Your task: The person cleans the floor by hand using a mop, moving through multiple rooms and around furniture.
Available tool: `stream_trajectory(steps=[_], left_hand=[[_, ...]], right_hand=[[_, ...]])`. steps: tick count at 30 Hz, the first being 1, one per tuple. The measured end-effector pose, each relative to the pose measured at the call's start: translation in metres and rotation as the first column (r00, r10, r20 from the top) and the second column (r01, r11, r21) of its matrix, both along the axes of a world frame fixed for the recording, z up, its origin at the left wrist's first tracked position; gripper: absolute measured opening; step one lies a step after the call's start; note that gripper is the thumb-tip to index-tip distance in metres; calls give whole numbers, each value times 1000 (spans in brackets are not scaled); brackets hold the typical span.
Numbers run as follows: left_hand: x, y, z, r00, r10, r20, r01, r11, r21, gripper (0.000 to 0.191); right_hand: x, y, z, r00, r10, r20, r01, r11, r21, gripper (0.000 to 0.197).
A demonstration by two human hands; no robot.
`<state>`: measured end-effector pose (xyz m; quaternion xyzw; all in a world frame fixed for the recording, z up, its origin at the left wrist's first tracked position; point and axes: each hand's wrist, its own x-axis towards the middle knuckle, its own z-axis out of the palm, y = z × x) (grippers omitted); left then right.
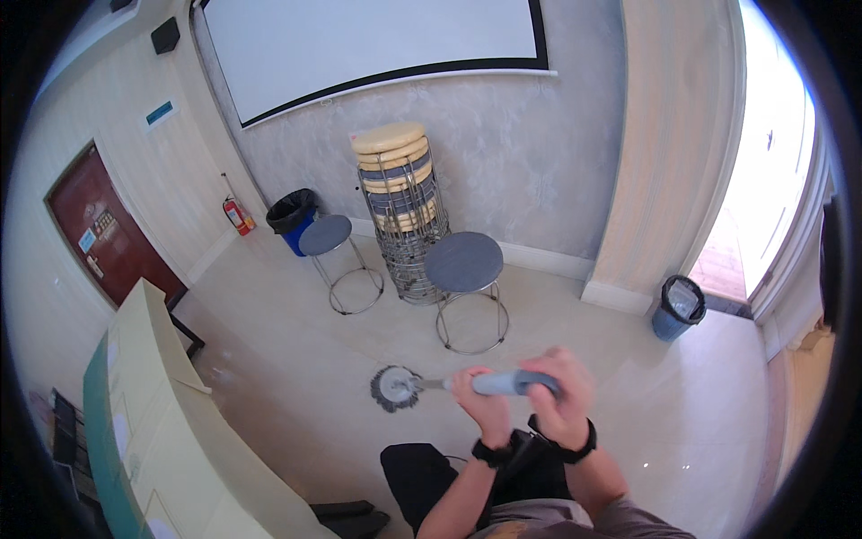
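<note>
A spin mop with a round white head and a dark fringe (pixel 396 389) rests on the glossy tiled floor in front of me. Its light blue-grey handle (pixel 495 383) runs from the head towards the right. My left hand (pixel 481 404) is wrapped around the lower part of the handle, near the metal pole. Farther up, at the dark grey end, my right hand (pixel 562 397) grips the handle; it is somewhat blurred. Both wrists wear black bands.
Two round grey-topped stools (pixel 464 263) (pixel 325 236) stand before a tall stack of stools (pixel 389 138). A blue bin (pixel 293 232) and a fire extinguisher (pixel 237 215) are farther left, a smaller bin (pixel 671 323) right. A cloth-covered table (pixel 182 431) stands at left.
</note>
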<state>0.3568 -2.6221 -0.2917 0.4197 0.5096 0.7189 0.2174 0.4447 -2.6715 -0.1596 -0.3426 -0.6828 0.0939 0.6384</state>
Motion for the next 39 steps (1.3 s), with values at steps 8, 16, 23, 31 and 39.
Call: stream_trajectory(steps=[8,16,23,31,39], left_hand=[[39,-81,110,536,-809,-241,796,579,-177,24],[86,-57,98,64,-930,-362,997,77,-21,24],[102,-33,81,-25,-887,-461,989,46,-142,22],[136,-4,17,94,-867,-489,986,150,-76,13],[89,45,-129,523,-737,-429,608,675,-418,70]], right_hand=[[67,-85,13,939,-243,-243,322,869,375,36],[85,-124,27,940,-340,8,302,846,439,37],[75,-130,21,897,-430,108,402,891,210,24],[105,-102,-50,899,-435,-59,437,872,220,17],[84,-50,-131,868,-352,351,405,910,-90,9]])
